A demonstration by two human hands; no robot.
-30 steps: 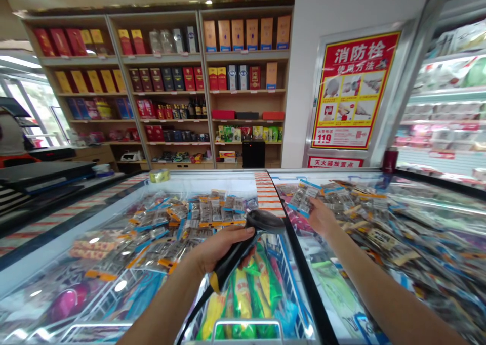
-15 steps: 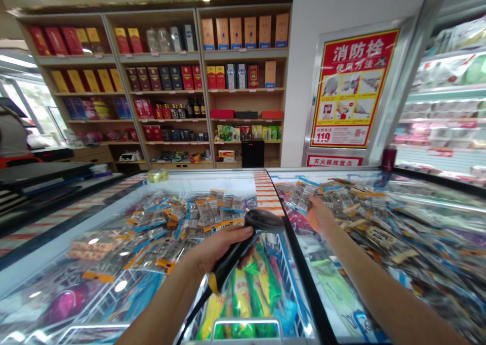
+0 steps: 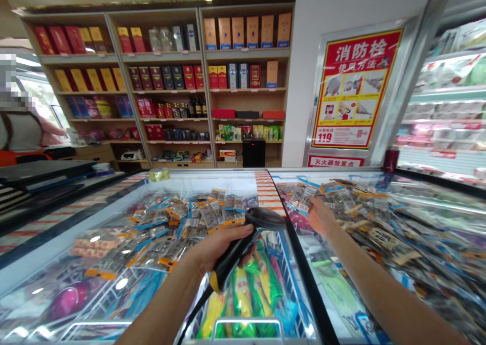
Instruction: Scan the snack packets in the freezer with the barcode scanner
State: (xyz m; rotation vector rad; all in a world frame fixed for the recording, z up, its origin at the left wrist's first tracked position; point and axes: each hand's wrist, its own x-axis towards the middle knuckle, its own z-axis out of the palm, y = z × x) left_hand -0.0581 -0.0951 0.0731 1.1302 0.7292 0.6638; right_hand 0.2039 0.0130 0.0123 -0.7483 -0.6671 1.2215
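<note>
My left hand [image 3: 224, 246] is wrapped round the handle of a black barcode scanner [image 3: 235, 251] with a yellow band near its cable. The scanner's head points to the right, over the glass lid of the chest freezer. My right hand [image 3: 321, 214] pinches a small clear-and-blue packet [image 3: 301, 197] with printed text, in front of the scanner head and apart from it. Similar packets [image 3: 212, 211] lie in a loose spread on the left half of the glass. A larger heap of packets [image 3: 379, 223] covers the right half, beside my right forearm.
Green and yellow packs [image 3: 243, 294] lie in a wire basket beneath the glass. A black frame bar [image 3: 304, 264] divides the lids. Shelves with boxes [image 3: 174, 77] and a red poster [image 3: 357, 87] stand behind. At the far left a person [image 3: 23, 127] is partly visible.
The view has shifted slightly, and more of the person at the far left shows. Both hands keep their hold on the scanner and the packet, nearly still.
</note>
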